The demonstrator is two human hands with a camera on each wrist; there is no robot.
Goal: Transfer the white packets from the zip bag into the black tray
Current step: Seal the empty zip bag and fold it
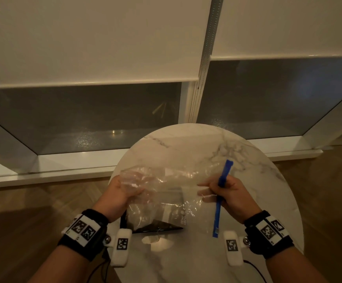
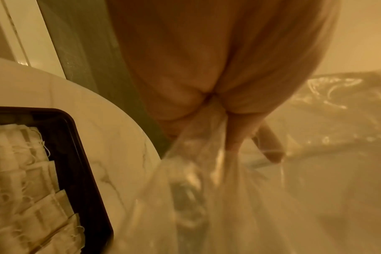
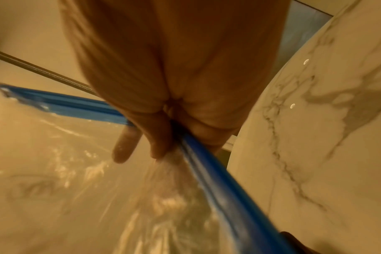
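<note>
Both hands hold a crumpled clear plastic zip bag (image 1: 166,186) up over the round white marble table (image 1: 196,148), in the lower middle of the head view. The left hand (image 1: 119,193) has its fingers curled round a bunched corner of the film at the bag's left end; in the left wrist view the plastic gathers into the fold of that fist. The right hand (image 1: 230,193) grips the other end, fingers closed round the blue zip strip (image 1: 220,199), which runs from above the fist down toward the near table edge.

Beneath the bag, seen through it, sits the black rectangular tray (image 1: 155,228) on the table. In the lower left of the left wrist view the tray (image 2: 85,171) holds white packets (image 2: 22,180) lying overlapped in a row. Whether any packets remain inside the bag I cannot tell.
</note>
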